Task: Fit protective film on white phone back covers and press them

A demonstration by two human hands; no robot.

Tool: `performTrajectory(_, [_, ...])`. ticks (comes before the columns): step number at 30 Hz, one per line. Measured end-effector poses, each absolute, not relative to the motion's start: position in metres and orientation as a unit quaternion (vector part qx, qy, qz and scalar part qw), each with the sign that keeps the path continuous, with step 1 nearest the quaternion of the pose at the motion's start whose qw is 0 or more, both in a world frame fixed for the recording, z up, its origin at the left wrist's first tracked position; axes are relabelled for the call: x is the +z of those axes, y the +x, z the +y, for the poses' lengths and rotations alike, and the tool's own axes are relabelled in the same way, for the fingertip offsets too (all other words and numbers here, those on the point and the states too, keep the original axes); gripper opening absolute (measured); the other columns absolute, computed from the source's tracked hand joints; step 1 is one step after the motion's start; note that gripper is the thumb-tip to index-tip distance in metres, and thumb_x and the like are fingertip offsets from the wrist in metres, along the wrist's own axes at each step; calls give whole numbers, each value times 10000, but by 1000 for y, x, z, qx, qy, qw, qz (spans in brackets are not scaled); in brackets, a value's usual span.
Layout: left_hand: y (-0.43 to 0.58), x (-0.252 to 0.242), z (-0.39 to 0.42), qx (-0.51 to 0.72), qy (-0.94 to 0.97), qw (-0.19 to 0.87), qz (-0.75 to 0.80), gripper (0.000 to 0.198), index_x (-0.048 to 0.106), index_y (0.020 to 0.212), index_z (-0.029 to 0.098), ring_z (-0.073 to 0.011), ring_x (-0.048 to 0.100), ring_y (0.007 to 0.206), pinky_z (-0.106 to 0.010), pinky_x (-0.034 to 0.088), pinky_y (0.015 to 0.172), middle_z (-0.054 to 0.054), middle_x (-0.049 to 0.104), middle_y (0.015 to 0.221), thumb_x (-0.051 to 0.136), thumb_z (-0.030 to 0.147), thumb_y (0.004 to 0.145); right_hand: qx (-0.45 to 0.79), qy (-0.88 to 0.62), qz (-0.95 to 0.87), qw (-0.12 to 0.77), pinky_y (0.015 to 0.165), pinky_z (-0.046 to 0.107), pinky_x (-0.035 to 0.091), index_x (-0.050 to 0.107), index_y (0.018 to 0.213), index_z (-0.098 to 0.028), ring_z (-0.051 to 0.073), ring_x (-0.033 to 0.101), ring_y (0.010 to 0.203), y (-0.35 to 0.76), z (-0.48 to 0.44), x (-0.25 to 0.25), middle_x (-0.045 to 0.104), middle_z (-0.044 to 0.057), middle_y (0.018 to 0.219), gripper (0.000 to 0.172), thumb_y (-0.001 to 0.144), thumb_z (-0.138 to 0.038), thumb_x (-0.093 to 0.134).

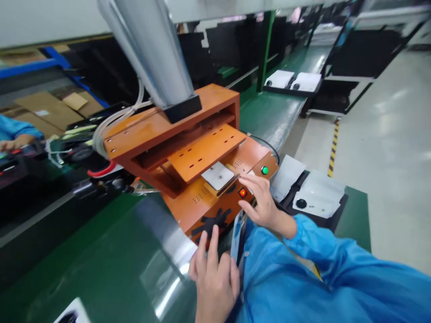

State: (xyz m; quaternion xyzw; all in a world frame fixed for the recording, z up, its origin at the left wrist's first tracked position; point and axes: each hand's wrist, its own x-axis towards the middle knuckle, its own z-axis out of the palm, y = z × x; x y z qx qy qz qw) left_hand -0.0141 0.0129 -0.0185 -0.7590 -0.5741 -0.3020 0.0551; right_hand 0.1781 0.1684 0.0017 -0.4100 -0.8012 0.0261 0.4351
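An orange press machine stands in front of me, with a grey cylinder on top. On its small front platform lies a flat white plate. My right hand is beside this plate, fingers apart and nothing seen in them; whether a fingertip touches the plate's edge I cannot tell. A lit red switch and a green button are close to that hand. My left hand has its fingers stretched out near the black tape on the machine's front, holding nothing visible.
Black trays with white panels rest at the right, and more white panels lie farther along the green bench. Another white part is at the bottom left. At the far left, another person's hand shows.
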Motion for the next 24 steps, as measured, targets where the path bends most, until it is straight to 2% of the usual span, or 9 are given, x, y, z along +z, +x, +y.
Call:
performTrajectory(2, [-17, -23, 18, -309, -760, 62, -568, 166, 612, 750, 187, -392, 326, 1502, -553, 264, 1109, -143, 458, 1578, 553, 196, 905, 14, -458, -760, 461, 1064, 520, 437, 459, 1471, -235, 313, 543, 1304, 199, 158, -20, 567, 158, 1397, 517, 974, -350, 544])
performTrajectory(5, [-19, -29, 22, -303, -767, 75, -560, 173, 597, 735, 189, -393, 300, 1516, -581, 232, 1132, -137, 459, 1578, 559, 205, 903, -28, -525, -712, 465, 1065, 531, 436, 487, 1458, -238, 312, 536, 1288, 231, 165, -38, 555, 155, 1389, 488, 977, -301, 532])
performTrajectory(9, [-17, -31, 25, -279, -766, 111, -569, 157, 591, 737, 188, -405, 318, 1504, -573, 241, 1113, -124, 476, 1568, 584, 211, 892, -74, -560, -723, 398, 1034, 522, 432, 522, 1447, -261, 309, 525, 1294, 256, 184, -47, 535, 146, 1416, 463, 987, -228, 481])
performTrajectory(13, [-16, -26, 26, -251, -766, 131, -577, 138, 574, 743, 182, -434, 332, 1484, -563, 263, 1064, -126, 496, 1553, 595, 201, 878, -96, -568, -746, 335, 1055, 531, 383, 532, 1446, -285, 317, 462, 1385, 261, 194, -51, 531, 130, 1439, 552, 950, -80, 404])
performTrajectory(16, [-19, -22, 22, -276, -764, 114, -572, 128, 560, 745, 195, -405, 372, 1458, -548, 293, 1049, -116, 506, 1548, 574, 182, 871, -71, -557, -739, 372, 1084, 559, 366, 504, 1451, -276, 329, 452, 1395, 262, 184, -46, 509, 138, 1467, 521, 956, -125, 437])
performTrajectory(18, [-20, -23, 15, -335, -750, 97, -562, 111, 557, 757, 208, -376, 414, 1425, -541, 324, 1049, -115, 545, 1510, 550, 167, 859, -10, -512, -733, 447, 1076, 550, 406, 469, 1446, -247, 321, 506, 1327, 260, 161, -41, 543, 155, 1409, 474, 973, -237, 498])
performTrajectory(20, [-16, -27, 7, -398, -728, 84, -551, 88, 561, 783, 218, -364, 444, 1395, -543, 350, 1052, -131, 589, 1443, 528, 159, 838, 111, -428, -747, 497, 1023, 516, 479, 461, 1415, -222, 306, 576, 1211, 253, 124, -37, 594, 155, 1297, 497, 963, -399, 565])
performTrajectory(23, [1, -37, -1, -419, -730, 44, -537, 109, 595, 837, 217, -368, 467, 1370, -558, 352, 1067, -154, 620, 1359, 508, 152, 825, 371, -342, -744, 438, 917, 449, 563, 491, 1369, -230, 274, 647, 1066, 231, 61, -36, 640, 128, 1207, 637, 878, -595, 667])
performTrajectory(24, [8, -41, -2, -407, -743, 25, -530, 122, 608, 851, 215, -366, 473, 1363, -558, 349, 1070, -156, 624, 1347, 507, 150, 834, 440, -348, -716, 417, 883, 424, 579, 515, 1327, -243, 255, 664, 1025, 223, 47, -38, 659, 112, 1179, 598, 873, -592, 684])
